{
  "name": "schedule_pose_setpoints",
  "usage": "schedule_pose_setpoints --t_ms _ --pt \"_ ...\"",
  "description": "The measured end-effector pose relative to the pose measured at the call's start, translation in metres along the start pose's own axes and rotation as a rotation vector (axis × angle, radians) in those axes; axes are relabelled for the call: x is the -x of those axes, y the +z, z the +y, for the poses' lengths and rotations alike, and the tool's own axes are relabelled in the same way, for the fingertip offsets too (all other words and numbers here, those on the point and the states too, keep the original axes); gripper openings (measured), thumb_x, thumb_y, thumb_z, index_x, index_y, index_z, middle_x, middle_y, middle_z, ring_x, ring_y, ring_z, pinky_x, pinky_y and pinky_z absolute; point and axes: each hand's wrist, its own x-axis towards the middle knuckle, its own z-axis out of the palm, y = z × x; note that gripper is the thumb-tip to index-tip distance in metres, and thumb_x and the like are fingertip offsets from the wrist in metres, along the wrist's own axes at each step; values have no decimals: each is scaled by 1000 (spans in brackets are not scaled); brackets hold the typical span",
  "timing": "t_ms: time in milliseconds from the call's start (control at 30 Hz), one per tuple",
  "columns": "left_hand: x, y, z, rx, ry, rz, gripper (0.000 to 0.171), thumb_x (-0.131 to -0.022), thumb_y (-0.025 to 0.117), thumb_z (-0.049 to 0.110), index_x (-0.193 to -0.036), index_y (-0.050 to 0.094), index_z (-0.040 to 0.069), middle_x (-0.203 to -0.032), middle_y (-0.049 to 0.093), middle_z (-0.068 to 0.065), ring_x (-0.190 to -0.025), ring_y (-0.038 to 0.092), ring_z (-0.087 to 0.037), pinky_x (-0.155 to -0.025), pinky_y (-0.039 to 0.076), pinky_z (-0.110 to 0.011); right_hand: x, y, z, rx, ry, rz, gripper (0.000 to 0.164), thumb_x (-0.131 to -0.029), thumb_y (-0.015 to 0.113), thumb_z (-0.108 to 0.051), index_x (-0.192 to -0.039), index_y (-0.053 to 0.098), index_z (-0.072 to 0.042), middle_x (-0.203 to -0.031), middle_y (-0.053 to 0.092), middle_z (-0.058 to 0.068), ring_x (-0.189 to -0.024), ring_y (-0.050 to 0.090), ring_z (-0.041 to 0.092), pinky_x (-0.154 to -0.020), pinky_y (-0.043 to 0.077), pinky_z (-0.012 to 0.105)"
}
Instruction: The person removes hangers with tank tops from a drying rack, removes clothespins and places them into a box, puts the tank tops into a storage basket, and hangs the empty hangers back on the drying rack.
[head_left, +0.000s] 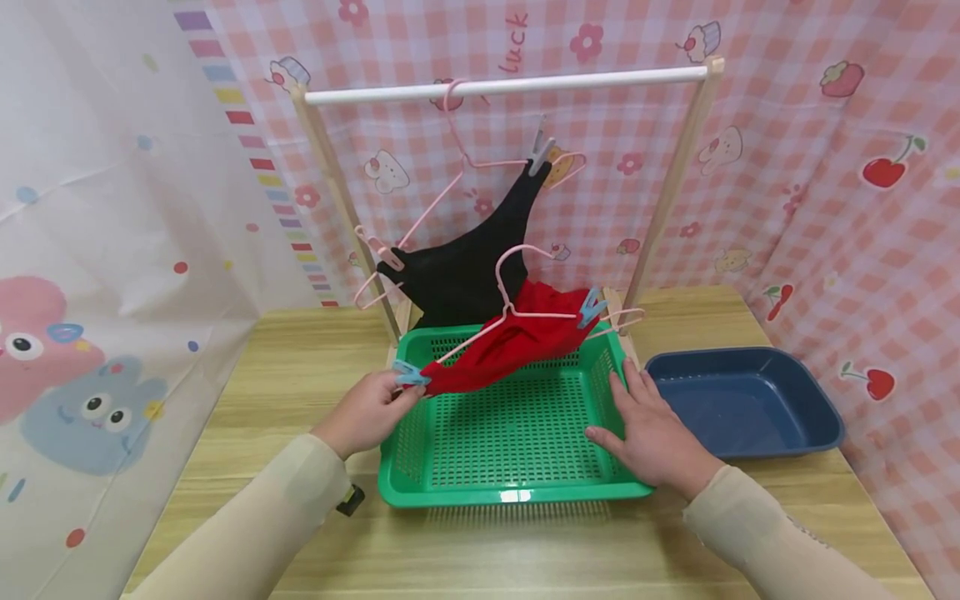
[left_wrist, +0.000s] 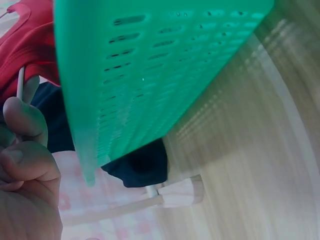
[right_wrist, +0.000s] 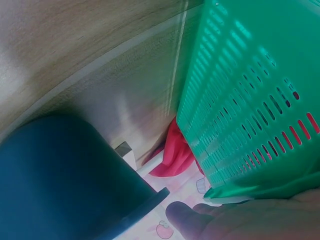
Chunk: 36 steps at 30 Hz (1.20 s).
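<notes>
My left hand [head_left: 369, 414] pinches the left end of a pink wire hanger [head_left: 472, 339], right by a blue clothespin [head_left: 411, 374]. In the left wrist view the thin rod [left_wrist: 20, 85] shows between thumb and fingers. A red garment [head_left: 517, 337] is clipped to this hanger, with a second blue clothespin [head_left: 592, 308] at its right end. It hangs tilted over the back of a green perforated basket [head_left: 517, 497]. My right hand [head_left: 651, 429] lies with its fingers extended along the basket's right rim, the thumb over the inside.
Behind the basket stands a wooden rack with a white rod [head_left: 510, 86]. A black garment [head_left: 472, 267] hangs there on another pink hanger [head_left: 431, 206], held by a grey clothespin [head_left: 540, 157] and a pink one [head_left: 382, 252]. A blue basin [head_left: 742, 400] sits on the right.
</notes>
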Motion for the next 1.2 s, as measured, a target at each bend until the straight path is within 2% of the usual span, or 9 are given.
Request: schedule_pose_setpoints --t_ms 167,433,767,1033,1200 --pt "5 0 -3 12 -28 -16 25 -107 60 26 -109 76 8 -68 48 1 -58 40 -15 -56 37 -27 0 0 0 -6 5 4 101 -100 63 -58 -166 17 3 -176 -2 25 -159 4 56 -121 19 74" --pt "9 3 -5 6 -35 -44 21 -107 61 25 -102 76 11 -69 49 2 -62 43 -15 -58 39 -26 -2 0 0 -24 45 5 111 -99 63 -60 -165 3 8 -174 0 30 -160 4 54 -125 17 69" --pt "12 8 -8 -6 -7 -43 22 -106 61 23 -92 73 10 -67 47 5 -61 42 -11 -58 39 -25 -5 1 1 -26 96 2 116 -100 58 -66 -163 -1 11 -172 0 33 -160 2 54 -126 16 67" --pt "13 12 -10 -15 11 -37 31 -105 61 20 -79 65 4 -68 47 5 -62 44 -12 -58 37 -23 -6 1 0 -27 110 13 116 -99 59 -65 -163 -1 12 -172 1 34 -159 4 56 -126 15 68" --pt "13 15 -11 -28 47 -28 32 -103 62 17 -71 62 11 -68 47 7 -65 46 -12 -59 39 -24 -5 2 0 -42 124 21 114 -100 60 -61 -163 -1 12 -171 0 35 -158 3 57 -125 13 69"
